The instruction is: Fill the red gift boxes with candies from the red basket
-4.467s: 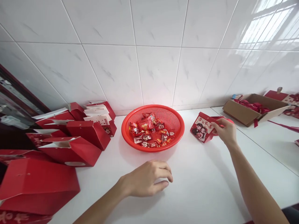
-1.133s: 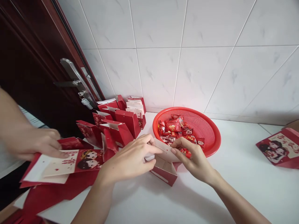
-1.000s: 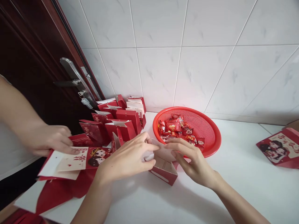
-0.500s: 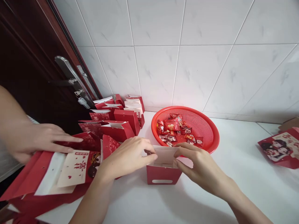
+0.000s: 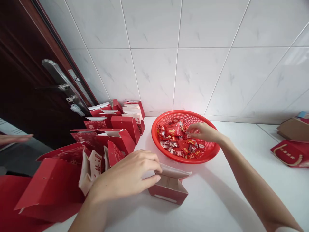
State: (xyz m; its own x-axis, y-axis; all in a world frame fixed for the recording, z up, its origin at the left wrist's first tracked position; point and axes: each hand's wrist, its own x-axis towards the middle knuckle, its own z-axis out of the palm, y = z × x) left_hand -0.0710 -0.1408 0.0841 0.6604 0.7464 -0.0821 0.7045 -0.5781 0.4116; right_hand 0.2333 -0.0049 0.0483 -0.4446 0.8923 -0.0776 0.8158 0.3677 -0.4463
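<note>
A small red paper gift box (image 5: 166,190) stands on the white counter with its top open and a pale, bare inside. My left hand (image 5: 135,170) is closed at the box's left rim, thumb on the near side and fingers over the edge. Beyond the box sits a red plastic basket (image 5: 213,149) with wrapped candies (image 5: 173,129) in it. My right hand (image 5: 202,131) is over the basket, its curved fingers slightly apart and pointing down at the candies. No candy shows clearly between them.
Several red gift boxes (image 5: 124,124) crowd the counter's left side, beside a dark door (image 5: 26,61) with a metal handle. Another person's hand (image 5: 16,138) shows at the left edge. At right lie a red box (image 5: 288,154) and brown cardboard (image 5: 292,129). A tiled wall (image 5: 154,74) closes the back.
My right hand has left the gift box's rim and moved into the basket. The box has turned and tilted slightly under my left hand. The other person's hand has drawn back from the boxes.
</note>
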